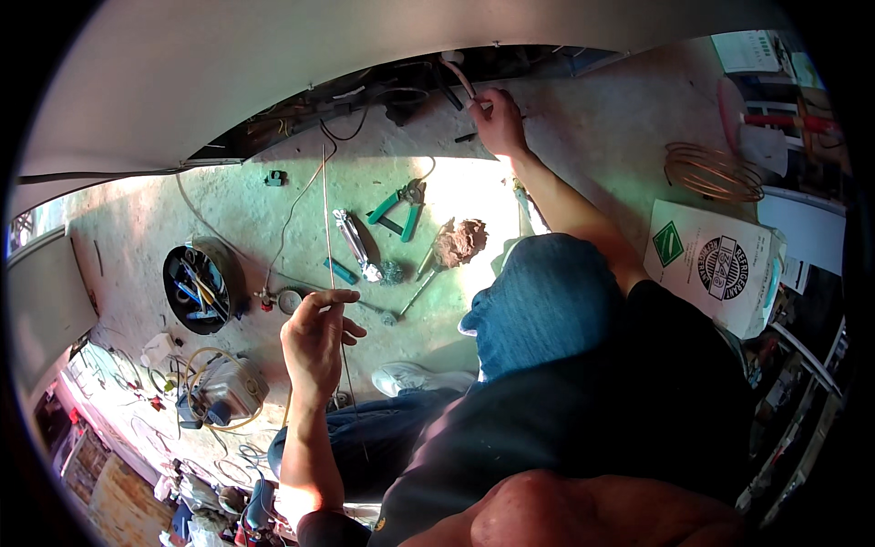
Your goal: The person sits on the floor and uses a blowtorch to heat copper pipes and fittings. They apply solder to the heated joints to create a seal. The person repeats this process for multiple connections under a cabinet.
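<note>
My left hand is closed around a long thin metal rod, which points up and away above the floor, its lower end crossing my trouser leg. Farther off, my right hand pinches the end of a copper-coloured tube that comes out of the open base of a large pale appliance. Between my hands, green-handled pliers lie on the floor beside a shiny metal tool or foil-like strip. A crumpled brown rag is close to my knee.
A round dark tub of tools stands at left, near a pressure gauge with a hose. Below them sits a pump-like machine. At right are a white printed carton and a copper tube coil. Dark cables hang under the appliance.
</note>
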`<act>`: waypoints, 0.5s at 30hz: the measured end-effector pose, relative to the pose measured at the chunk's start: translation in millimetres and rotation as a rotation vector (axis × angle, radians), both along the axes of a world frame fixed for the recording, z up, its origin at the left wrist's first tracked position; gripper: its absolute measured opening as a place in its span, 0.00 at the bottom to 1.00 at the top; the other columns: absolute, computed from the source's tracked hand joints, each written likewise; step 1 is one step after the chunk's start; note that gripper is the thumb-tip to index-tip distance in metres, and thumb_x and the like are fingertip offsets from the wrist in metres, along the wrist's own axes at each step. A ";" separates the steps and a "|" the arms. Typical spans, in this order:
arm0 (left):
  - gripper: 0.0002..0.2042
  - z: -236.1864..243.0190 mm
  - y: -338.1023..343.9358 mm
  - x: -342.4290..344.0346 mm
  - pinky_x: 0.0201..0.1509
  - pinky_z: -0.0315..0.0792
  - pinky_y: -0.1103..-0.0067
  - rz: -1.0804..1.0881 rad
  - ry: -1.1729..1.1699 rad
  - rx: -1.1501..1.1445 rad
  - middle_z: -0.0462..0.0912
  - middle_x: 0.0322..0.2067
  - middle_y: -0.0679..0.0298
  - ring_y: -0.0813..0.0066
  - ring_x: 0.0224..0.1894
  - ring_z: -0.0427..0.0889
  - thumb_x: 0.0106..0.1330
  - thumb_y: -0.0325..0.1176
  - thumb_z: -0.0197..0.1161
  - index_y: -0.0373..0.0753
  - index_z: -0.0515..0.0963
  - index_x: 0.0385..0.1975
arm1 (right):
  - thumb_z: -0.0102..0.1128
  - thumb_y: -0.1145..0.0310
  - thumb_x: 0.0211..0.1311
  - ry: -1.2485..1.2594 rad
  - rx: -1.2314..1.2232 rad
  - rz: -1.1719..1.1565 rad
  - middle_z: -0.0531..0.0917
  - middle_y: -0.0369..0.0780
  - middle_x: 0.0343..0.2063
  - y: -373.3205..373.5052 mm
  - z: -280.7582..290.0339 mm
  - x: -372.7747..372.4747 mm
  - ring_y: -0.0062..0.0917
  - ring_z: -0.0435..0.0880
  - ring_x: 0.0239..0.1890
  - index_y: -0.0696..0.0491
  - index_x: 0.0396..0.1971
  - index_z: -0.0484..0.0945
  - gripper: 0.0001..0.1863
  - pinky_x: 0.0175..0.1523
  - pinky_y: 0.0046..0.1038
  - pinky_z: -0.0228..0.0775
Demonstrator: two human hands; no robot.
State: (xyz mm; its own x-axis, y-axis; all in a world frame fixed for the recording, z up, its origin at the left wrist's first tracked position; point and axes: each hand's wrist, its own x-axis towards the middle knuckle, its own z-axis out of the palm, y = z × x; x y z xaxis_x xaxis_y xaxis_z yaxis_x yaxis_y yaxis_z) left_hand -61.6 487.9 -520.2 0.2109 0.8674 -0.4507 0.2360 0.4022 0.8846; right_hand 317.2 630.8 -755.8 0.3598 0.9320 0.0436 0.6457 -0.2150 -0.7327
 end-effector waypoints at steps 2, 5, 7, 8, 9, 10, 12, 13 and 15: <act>0.08 0.4 3.0 1.3 0.30 0.75 0.84 -0.015 0.013 0.003 0.87 0.43 0.60 0.79 0.27 0.85 0.76 0.26 0.53 0.31 0.79 0.45 | 0.66 0.59 0.64 -0.015 -0.042 0.036 0.83 0.46 0.36 -7.5 -0.2 0.7 0.34 0.86 0.32 0.54 0.33 0.81 0.12 0.41 0.35 0.77; 0.08 -1.0 3.3 2.3 0.30 0.75 0.84 -0.006 0.019 -0.015 0.87 0.43 0.60 0.79 0.27 0.85 0.76 0.25 0.53 0.31 0.79 0.45 | 0.66 0.59 0.62 0.008 -0.054 0.161 0.81 0.44 0.36 -8.6 -2.8 -2.8 0.31 0.85 0.31 0.54 0.39 0.83 0.14 0.42 0.35 0.77; 0.08 1.2 3.4 3.1 0.31 0.76 0.84 -0.016 0.024 -0.006 0.87 0.41 0.61 0.79 0.28 0.86 0.76 0.24 0.52 0.31 0.80 0.44 | 0.66 0.59 0.62 0.429 -0.327 0.196 0.80 0.39 0.39 -8.3 -10.1 -19.6 0.27 0.83 0.35 0.53 0.51 0.79 0.20 0.45 0.36 0.76; 0.08 2.5 3.2 3.8 0.31 0.76 0.84 -0.020 0.026 0.000 0.87 0.40 0.62 0.79 0.29 0.86 0.75 0.23 0.52 0.31 0.80 0.44 | 0.65 0.60 0.62 0.639 -0.463 0.213 0.79 0.37 0.40 -7.4 -15.9 -31.0 0.25 0.82 0.37 0.52 0.57 0.77 0.24 0.46 0.36 0.76; 0.09 3.5 3.7 4.9 0.31 0.76 0.84 -0.017 0.025 -0.002 0.87 0.41 0.61 0.79 0.28 0.86 0.75 0.24 0.52 0.31 0.80 0.44 | 0.65 0.61 0.63 0.821 -0.433 0.245 0.78 0.36 0.42 -6.8 -32.0 -37.9 0.23 0.81 0.39 0.51 0.61 0.72 0.27 0.47 0.36 0.75; 0.09 4.6 5.6 7.3 0.31 0.75 0.84 -0.019 0.022 -0.007 0.87 0.42 0.60 0.79 0.28 0.85 0.75 0.24 0.52 0.31 0.80 0.44 | 0.64 0.63 0.63 1.002 -0.401 0.269 0.78 0.35 0.44 -7.3 -57.9 -40.6 0.21 0.79 0.42 0.50 0.66 0.68 0.31 0.48 0.35 0.74; 0.09 3.1 7.8 8.9 0.30 0.75 0.84 -0.029 0.016 -0.017 0.87 0.43 0.60 0.80 0.27 0.85 0.76 0.25 0.52 0.31 0.80 0.44 | 0.61 0.71 0.65 1.227 -0.265 0.316 0.77 0.35 0.48 -2.3 -95.2 -44.8 0.20 0.76 0.45 0.49 0.71 0.59 0.36 0.49 0.31 0.73; 0.09 0.9 6.6 8.3 0.31 0.75 0.84 -0.032 0.012 -0.023 0.87 0.43 0.60 0.80 0.27 0.85 0.76 0.25 0.52 0.31 0.80 0.44 | 0.60 0.75 0.66 1.344 -0.205 0.350 0.76 0.36 0.49 1.6 -99.8 -52.1 0.19 0.74 0.46 0.48 0.74 0.54 0.39 0.49 0.29 0.72; 0.09 -1.0 3.7 6.5 0.31 0.75 0.84 -0.033 0.016 -0.033 0.87 0.43 0.60 0.80 0.28 0.85 0.76 0.25 0.52 0.31 0.80 0.44 | 0.60 0.77 0.66 1.229 -0.177 0.294 0.76 0.37 0.49 9.9 -101.0 -59.1 0.19 0.74 0.45 0.48 0.74 0.54 0.39 0.48 0.27 0.73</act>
